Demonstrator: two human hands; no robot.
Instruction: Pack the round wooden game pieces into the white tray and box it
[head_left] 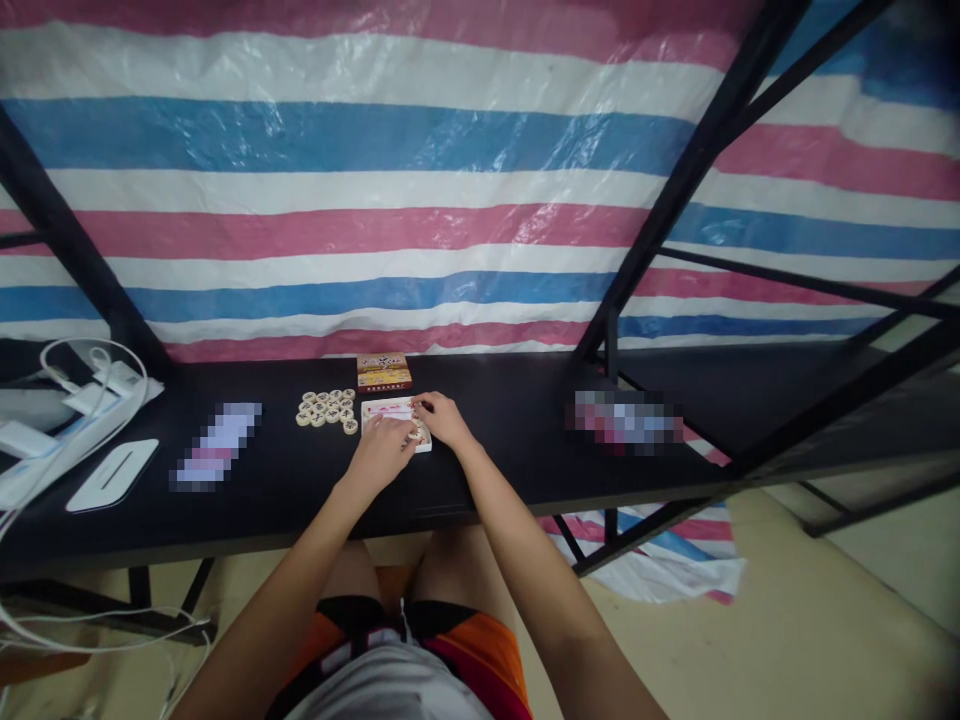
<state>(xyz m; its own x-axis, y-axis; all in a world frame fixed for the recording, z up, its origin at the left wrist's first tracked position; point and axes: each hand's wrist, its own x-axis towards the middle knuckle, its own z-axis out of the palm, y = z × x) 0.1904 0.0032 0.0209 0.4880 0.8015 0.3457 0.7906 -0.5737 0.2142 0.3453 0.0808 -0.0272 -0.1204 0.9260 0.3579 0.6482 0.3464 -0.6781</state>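
White, shallow and rectangular, an open box (pixel 424 447) lies at the middle of a long black tabletop (pixel 517 440); inside show a pink-and-white printed sheet (pixel 389 408) and, toward the right, small round cream discs (pixel 414 434). The person's bare left hand (pixel 384 447) reaches over its near side, fingers bent downward; whether they pinch a disc, I cannot tell. The bare right hand (pixel 444 415) curls over the far right corner, fingertips bent inward, any grip on a disc likewise too small to make out. Good handling probably means one hand steadying the low wall while the other takes each disc by its edge, keeping the sheet from being creased. Just left of the box, a close group of round cream discs with dark markings (pixel 322 408) would be easily knocked, so the left wrist should keep clear. Just beyond sits a brown-and-yellow printed cardboard box (pixel 384 374). Farther left lie a flat white slotted panel (pixel 112 475) and white cables (pixel 142 370); striped red, white and blue plastic sheeting (pixel 390 230) hangs at the far side.
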